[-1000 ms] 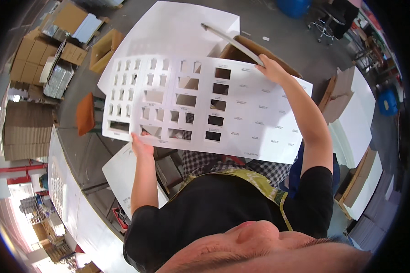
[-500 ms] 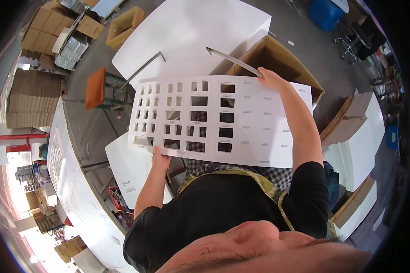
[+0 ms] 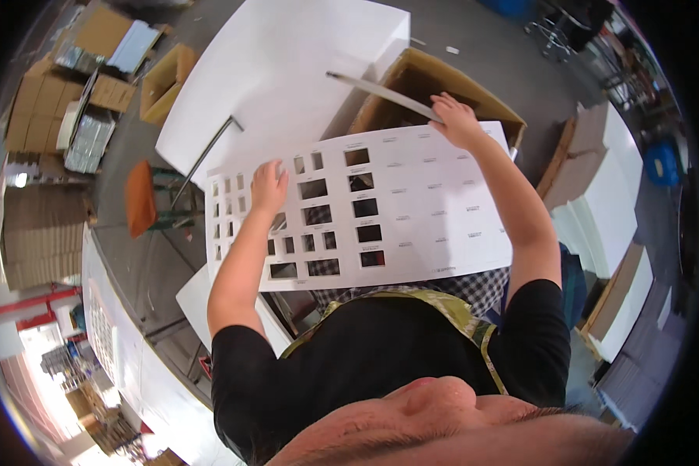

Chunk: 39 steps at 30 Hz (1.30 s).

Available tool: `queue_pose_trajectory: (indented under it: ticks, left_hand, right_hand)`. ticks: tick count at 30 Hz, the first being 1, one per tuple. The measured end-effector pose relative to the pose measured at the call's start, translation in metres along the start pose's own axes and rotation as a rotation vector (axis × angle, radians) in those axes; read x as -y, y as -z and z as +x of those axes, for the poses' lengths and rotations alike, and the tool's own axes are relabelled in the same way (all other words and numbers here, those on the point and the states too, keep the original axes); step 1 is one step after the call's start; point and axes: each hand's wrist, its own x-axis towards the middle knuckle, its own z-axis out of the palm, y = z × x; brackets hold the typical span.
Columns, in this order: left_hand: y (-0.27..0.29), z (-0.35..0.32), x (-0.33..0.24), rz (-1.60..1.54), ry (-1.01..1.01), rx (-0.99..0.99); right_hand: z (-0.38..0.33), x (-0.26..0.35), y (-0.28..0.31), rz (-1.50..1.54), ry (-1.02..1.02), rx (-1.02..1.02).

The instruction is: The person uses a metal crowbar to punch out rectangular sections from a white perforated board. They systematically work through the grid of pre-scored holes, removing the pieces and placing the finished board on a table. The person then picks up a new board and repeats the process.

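Our left hand (image 3: 269, 188) leaves the near edge of the board (image 3: 415, 208), open over its left part | right hand (image 3: 460, 126) at far edge by right rod (image 3: 388, 95) (grip: we can't tell) | hands apart | board before us, near edge unheld

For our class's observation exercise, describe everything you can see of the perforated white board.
The white board looks like thin card: a smooth, wide rectangle. Small square and larger rectangular cut-outs fill its left and middle; the right part is uncut, with small dark printed marks. It lies lengthwise across the person's front, checked cloth showing through some openings. The right hand is at its far edge; the left hand is over its cut-outs, contact unclear.
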Motion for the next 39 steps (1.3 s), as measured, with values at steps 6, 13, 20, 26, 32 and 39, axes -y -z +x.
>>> queue_pose_trajectory:
  ticks: [6, 13, 20, 26, 32, 39]
  left_hand:
    - [-0.066, 0.098, -0.013, -0.008, -0.048, 0.445]
    - [-0.07, 0.108, -0.034, 0.031, 0.013, 0.692]
    - [-0.057, 0.115, -0.038, 0.011, 0.014, 0.661]
    - [-0.047, 0.13, -0.044, 0.008, 0.111, 0.669]
    - [-0.062, 0.124, -0.033, -0.04, 0.169, 0.715]
    - [-0.096, 0.148, -0.067, -0.006, -0.246, 0.122]
  right_hand:
    - [-0.179, -0.066, 0.035, 0.326, -0.663, -0.207]
    - [-0.268, -0.049, -0.023, 0.932, -0.918, -0.265]
    - [-0.248, -0.056, -0.011, 0.923, -0.871, -0.377]
    - [-0.199, -0.079, 0.008, 0.874, -0.797, -0.42]
    - [-0.191, -0.093, -0.015, 0.744, -0.879, -0.253]
    - [-0.189, -0.083, -0.019, 0.137, -0.715, -0.507]
